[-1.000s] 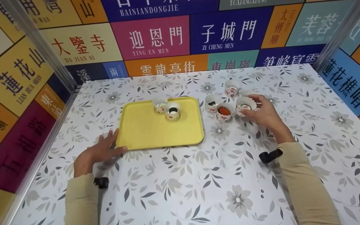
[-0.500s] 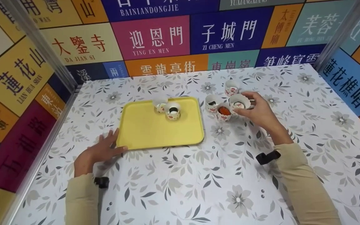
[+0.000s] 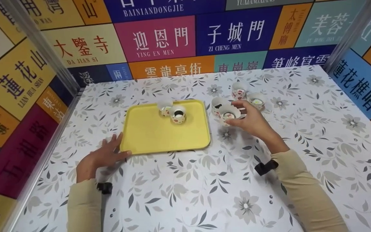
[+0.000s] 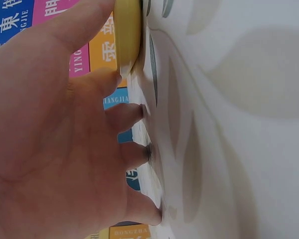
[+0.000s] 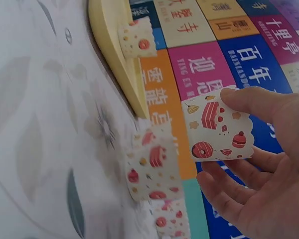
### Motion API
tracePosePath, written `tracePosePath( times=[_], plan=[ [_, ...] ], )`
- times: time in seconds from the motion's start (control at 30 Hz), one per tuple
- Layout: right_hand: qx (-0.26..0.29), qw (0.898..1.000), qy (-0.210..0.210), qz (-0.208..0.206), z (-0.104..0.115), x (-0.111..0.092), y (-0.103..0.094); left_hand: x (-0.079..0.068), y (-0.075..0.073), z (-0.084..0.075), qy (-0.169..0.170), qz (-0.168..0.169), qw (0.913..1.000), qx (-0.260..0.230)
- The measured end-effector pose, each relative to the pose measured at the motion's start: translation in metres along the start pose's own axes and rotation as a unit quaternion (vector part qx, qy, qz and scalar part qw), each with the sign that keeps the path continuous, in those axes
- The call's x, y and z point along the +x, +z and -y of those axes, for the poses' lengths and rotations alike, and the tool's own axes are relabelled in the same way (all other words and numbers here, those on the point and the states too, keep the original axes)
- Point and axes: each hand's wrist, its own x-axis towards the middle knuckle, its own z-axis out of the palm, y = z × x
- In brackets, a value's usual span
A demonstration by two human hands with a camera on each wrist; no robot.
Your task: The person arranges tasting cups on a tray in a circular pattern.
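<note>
My right hand (image 3: 253,120) pinches a white paper cupcake cup (image 3: 229,112) with a scalloped rim and red cake prints; something pale and round with a dark edge sits inside. In the right wrist view this cup (image 5: 217,127) is raised off the table, thumb on one side and fingers on the other. Below it are more printed cups (image 5: 154,172). The cup with orange filling is hidden in the head view. At the left front corner of the yellow tray (image 3: 163,135), my left hand (image 3: 103,157) touches the edge with spread fingers.
On the tray stand a pale cup (image 3: 164,109) and a cup with black-and-white contents (image 3: 178,115). Right of the tray are a cup with a dark piece (image 3: 217,104), a back cup (image 3: 239,91) and another cup (image 3: 257,101). A lettered wall (image 3: 163,38) borders the table.
My right hand has lifted the cup and carried it left, over the orange-filled cup. Another cup behind it has come into view. My left hand and the tray have stayed put.
</note>
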Motion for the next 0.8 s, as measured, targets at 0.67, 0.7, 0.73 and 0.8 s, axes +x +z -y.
tracePosePath(
  times=[0.67, 0.7, 0.73, 0.8],
  plan=[
    [-0.001, 0.999, 0.012, 0.033, 0.024, 0.014, 0.076, -0.001, 0.000, -0.001, 0.009, -0.001, 0.9999, 0.005],
    [-0.002, 0.999, 0.014, 0.034, 0.025, 0.015, 0.079, -0.001, 0.000, -0.001, 0.010, -0.001, 0.9999, 0.005],
    [-0.002, 0.999, 0.014, 0.037, 0.027, 0.015, 0.082, -0.001, 0.000, -0.001, 0.011, -0.001, 0.9999, 0.006],
    [0.002, 0.999, 0.016, 0.040, 0.029, 0.017, 0.089, -0.002, 0.000, 0.000, 0.010, 0.000, 0.9999, 0.004]
  ],
)
